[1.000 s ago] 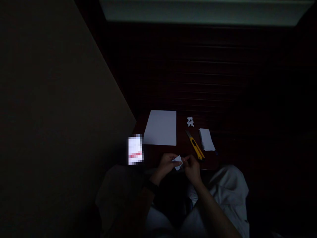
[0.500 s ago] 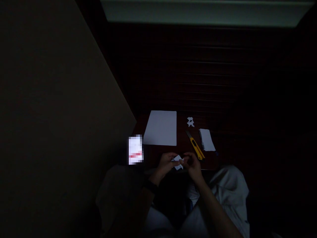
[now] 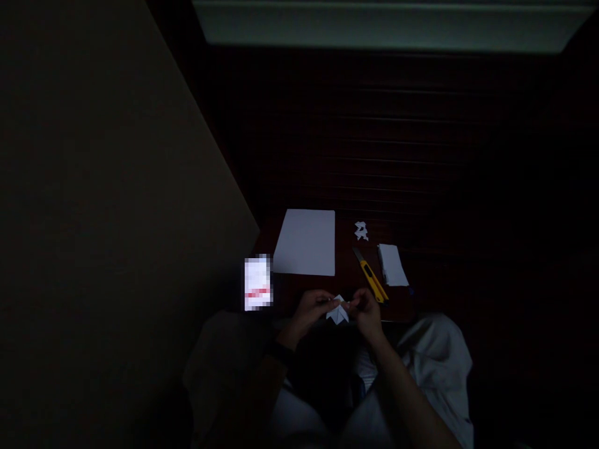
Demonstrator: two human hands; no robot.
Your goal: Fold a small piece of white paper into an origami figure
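Vs. a sec ago, folded paper [image 3: 337,315] now shows several pts. twd. the near side, so folding's prob. further on. L hand [image 3: 313,307] & R hand [image 3: 369,313] both pinch it, approx. at table's [image 3: 399,307] near edge.

From our head, we look forward and down, past our grey cloth-covered knees [image 3: 440,352] — onto a dark reddish-brown table [image 3: 344,262], well below.

Dim, heavily shadowed view, right side near-black, one bright pixelated patch [image 3: 257,282]
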